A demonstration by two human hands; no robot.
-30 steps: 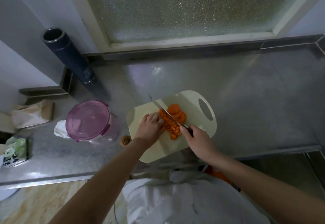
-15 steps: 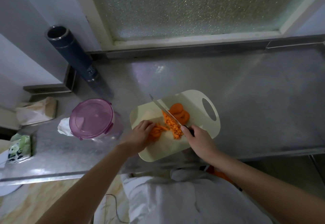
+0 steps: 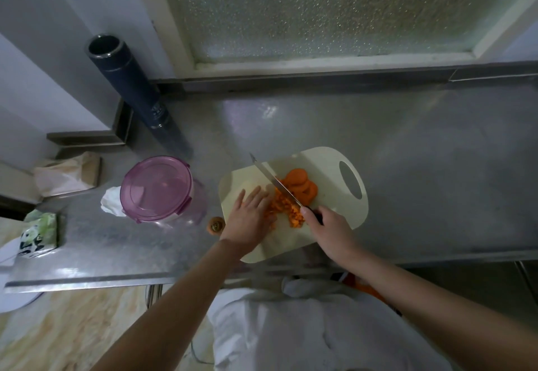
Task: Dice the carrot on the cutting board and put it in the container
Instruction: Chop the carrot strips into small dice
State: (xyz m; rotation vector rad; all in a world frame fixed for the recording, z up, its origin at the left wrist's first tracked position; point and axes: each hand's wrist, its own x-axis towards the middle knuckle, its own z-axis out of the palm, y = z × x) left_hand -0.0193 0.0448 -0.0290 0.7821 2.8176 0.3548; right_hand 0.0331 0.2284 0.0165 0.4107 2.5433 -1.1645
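Observation:
A cream cutting board point(image 3: 329, 164) lies on the steel counter. Diced carrot point(image 3: 292, 215) is heaped at its middle, and round carrot slices point(image 3: 300, 185) overlap just behind the heap. My right hand point(image 3: 329, 231) grips the dark handle of a knife point(image 3: 273, 184), whose blade slants up-left across the dice. My left hand point(image 3: 250, 219) lies flat on the board with fingers spread, its fingertips against the left side of the dice. The container point(image 3: 163, 193), clear with a closed pink lid, stands left of the board.
A carrot end point(image 3: 216, 225) lies on the counter between container and board. A dark tall flask point(image 3: 131, 85) stands at the back left. A white tissue point(image 3: 112, 204), a paper bag point(image 3: 67, 174) and a green tissue pack point(image 3: 39, 232) sit at the far left.
My left hand drew back to the board's left edge, then returned flat against the dice, fingers spread. Some dice were spread leftward. The knife has hardly moved.

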